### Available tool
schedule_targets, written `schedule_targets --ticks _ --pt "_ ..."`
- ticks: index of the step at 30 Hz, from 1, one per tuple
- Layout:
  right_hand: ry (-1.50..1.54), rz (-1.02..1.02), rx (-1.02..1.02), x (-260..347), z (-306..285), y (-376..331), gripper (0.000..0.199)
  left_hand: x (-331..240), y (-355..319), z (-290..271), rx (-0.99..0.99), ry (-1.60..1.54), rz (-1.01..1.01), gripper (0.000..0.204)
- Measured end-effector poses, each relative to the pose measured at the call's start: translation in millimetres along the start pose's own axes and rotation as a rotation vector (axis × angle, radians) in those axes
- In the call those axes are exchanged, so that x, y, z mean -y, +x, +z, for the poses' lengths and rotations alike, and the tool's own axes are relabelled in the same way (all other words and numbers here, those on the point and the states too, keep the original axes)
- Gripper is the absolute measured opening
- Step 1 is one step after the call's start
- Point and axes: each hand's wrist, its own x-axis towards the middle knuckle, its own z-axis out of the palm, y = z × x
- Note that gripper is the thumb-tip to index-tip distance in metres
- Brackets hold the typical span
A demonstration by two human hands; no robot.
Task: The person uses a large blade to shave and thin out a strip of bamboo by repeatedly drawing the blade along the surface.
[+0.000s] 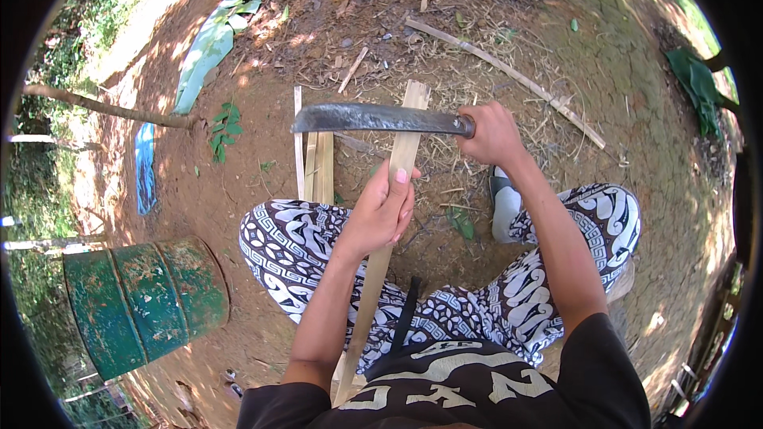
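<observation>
Pale wood, a long flat strip (369,298), is clamped in my left hand (381,205). Apart from it, my right hand (491,133) is closed around a big knife (373,117), its blade across the strip's far part; whether they touch, I cannot tell. The strip looks already split to shape; how much work is left doesn't show. Beyond lie more strips (324,167), shavings (469,79) and a long stick (507,74).
</observation>
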Motion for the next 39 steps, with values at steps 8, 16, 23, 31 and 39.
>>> schedule_targets --ticks 8,16,23,31,39 --pt "-0.178 0.594 -0.074 -122 5 13 0.024 2 -17 9 0.150 -0.151 -0.026 0.033" --pt "0.175 0.275 -0.061 -7 -46 17 0.023 -3 -7 -13 -0.127 -0.274 -0.192 0.034" --pt "0.027 0.062 0.166 37 -19 -2 0.011 -2 -8 -7 -0.060 -0.164 -0.142 0.034" --pt "0.024 -0.051 0.054 13 5 -12 0.013 2 -18 -3 0.019 -0.092 -0.124 0.029" --pt "-0.188 0.548 -0.038 -102 -5 7 0.026 -2 -13 -4 0.092 -0.126 -0.098 0.029"
